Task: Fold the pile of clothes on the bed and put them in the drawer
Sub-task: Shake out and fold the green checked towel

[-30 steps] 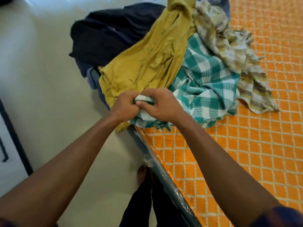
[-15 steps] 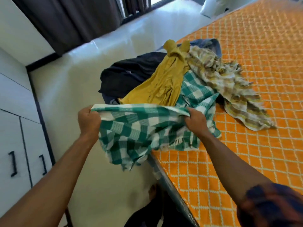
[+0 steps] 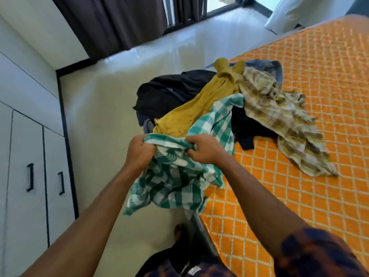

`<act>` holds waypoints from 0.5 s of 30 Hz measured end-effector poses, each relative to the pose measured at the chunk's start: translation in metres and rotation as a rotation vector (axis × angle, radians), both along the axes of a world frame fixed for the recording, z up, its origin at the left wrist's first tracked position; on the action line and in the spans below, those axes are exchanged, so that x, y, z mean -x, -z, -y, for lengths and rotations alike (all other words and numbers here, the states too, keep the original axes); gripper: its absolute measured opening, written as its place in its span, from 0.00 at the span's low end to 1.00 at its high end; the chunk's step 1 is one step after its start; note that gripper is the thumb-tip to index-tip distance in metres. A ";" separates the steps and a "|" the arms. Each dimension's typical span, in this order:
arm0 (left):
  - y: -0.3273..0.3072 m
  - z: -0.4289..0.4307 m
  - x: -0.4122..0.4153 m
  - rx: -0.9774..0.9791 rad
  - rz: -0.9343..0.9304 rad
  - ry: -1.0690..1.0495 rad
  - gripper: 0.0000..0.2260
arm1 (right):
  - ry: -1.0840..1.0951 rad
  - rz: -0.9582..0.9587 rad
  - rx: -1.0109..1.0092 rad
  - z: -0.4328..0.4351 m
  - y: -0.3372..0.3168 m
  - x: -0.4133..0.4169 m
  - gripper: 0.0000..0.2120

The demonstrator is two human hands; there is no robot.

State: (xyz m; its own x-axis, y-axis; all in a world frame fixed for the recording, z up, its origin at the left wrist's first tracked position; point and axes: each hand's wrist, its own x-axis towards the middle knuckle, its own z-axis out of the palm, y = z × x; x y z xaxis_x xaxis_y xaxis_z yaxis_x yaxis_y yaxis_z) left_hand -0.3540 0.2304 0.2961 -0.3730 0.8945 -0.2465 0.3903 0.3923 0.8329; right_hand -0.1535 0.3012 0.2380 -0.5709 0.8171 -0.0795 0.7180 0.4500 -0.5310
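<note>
In the head view, two hands are working and one pile of clothes is lying at the near left edge of the bed (image 3: 299, 196). The pile is showing five pieces: a green-and-white checked cloth (image 3: 175, 176), a mustard shirt (image 3: 191, 110), a beige plaid cloth (image 3: 279, 116), a black garment (image 3: 169, 92) and a blue denim piece (image 3: 267, 64). Whether the dark fabric under the plaid cloth is a sixth piece cannot be told.

Both bare forearms are reaching forward over the bed's edge, converging toward each other with knuckles up. The left hand (image 3: 139, 151) is gripping the checked cloth's top hem in a closed fist. The right hand (image 3: 205, 149), just beside it, is pinching the same hem with curled fingers. The cloth is sagging between them and hanging down past the bed's edge, its far end trailing onto the pile.

Across the floor from the bed, a white cabinet (image 3: 26, 206) is showing two black handles.
</note>
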 end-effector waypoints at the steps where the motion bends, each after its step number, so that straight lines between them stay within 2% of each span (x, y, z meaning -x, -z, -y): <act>1: -0.006 0.002 -0.007 0.067 0.074 0.014 0.11 | -0.010 0.053 0.019 0.000 0.005 -0.005 0.15; 3: -0.010 0.003 -0.019 0.134 0.168 0.121 0.22 | -0.032 0.108 -0.029 0.003 0.007 -0.008 0.10; 5: -0.014 0.006 -0.028 0.135 0.228 0.197 0.25 | -0.061 0.075 -0.124 0.006 0.003 -0.009 0.10; 7: -0.018 0.005 -0.034 0.165 0.291 0.200 0.22 | -0.069 0.046 -0.150 0.002 0.005 -0.010 0.12; 9: -0.025 0.004 -0.037 0.153 0.344 0.164 0.19 | -0.093 -0.019 -0.094 -0.003 0.007 -0.009 0.11; 11: -0.026 -0.002 -0.034 0.114 0.380 0.122 0.17 | -0.102 -0.172 0.005 -0.005 0.005 -0.005 0.08; 13: -0.028 -0.006 -0.030 0.078 0.303 0.154 0.08 | -0.031 -0.362 0.057 -0.001 0.000 0.005 0.08; 15: -0.030 -0.008 -0.033 0.074 0.133 0.249 0.06 | 0.123 -0.416 -0.076 0.001 -0.004 0.011 0.06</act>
